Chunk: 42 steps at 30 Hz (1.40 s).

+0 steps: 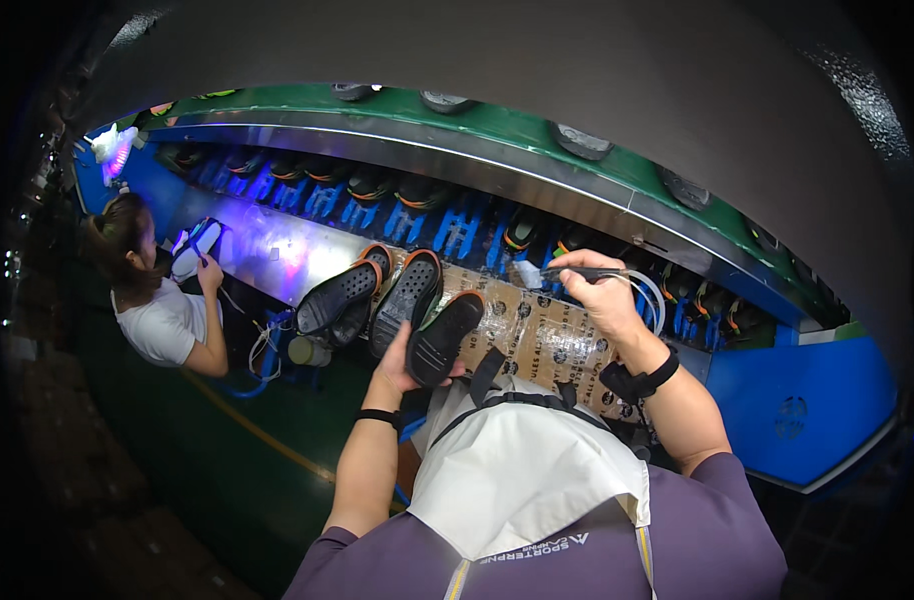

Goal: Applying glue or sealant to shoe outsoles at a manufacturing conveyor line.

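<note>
The bench (552, 340) runs across the middle of the head view, its near part covered in brown printed sheeting and its left part bare metal (277, 245) under violet glare that washes out detail. Behind it, blue holders (460, 232) carry a row of dark shoes with orange edging; many of these sink into shadow, so their shapes are hard to make out. Higher up, a green belt (507, 113) bears more shoes, their tops cut off by a dark panel (537, 60).

The left hand (397, 368) holds a black shoe (444, 340) at the bench's near edge, bottom turned to the camera. Its fingers close around the shoe, mostly hidden behind it, with only the tips showing at the right side. Just beside it stands a perforated shoe (407, 297); whether the hand touches that one too, I cannot tell. Left of that, two more shoes (339, 297) overlap, one partly covered.

The right hand (605, 298) is above the sheeting, fingers pinching a black-handled brush (582, 272) with a pale, blurred tip. Pale tubes (657, 300) curve from its rear end, partly hidden behind the wrist.

At far left, a co-worker (167, 320) holds a light-coloured shoe (197, 250), blurred by the glare.
</note>
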{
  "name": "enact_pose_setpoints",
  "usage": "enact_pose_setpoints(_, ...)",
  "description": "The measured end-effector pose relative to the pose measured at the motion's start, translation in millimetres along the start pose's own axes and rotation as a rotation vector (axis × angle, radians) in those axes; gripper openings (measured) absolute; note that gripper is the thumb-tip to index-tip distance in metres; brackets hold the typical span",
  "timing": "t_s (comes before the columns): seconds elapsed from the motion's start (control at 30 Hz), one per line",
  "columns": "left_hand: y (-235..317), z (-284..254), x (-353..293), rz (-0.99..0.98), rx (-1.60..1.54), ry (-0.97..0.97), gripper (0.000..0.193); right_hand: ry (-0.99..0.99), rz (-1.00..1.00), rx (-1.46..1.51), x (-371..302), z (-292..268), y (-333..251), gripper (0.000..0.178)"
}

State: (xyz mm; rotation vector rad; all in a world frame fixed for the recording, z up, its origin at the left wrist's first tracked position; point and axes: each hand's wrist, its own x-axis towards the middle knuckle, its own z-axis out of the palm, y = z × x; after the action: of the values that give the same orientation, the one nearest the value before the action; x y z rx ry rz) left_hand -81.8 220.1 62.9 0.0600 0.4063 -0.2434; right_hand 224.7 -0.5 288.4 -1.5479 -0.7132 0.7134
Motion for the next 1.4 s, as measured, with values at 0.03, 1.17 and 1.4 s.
enact_pose_setpoints(0.03,-6,-7,6,-0.016,-0.043,0.002,0.114,-0.013,0.008,0.026,0,5,8,0.018)
enact_pose_setpoints(1.17,-37,214,23,0.906,0.169,-0.17,0.068,-0.355,-0.656,-0.478,-1,71,-111,0.023)
enact_pose_setpoints(1.4,-63,249,17,0.948,0.273,-0.049,0.065,0.179,-0.972,-0.348,29,106,-97,0.034)
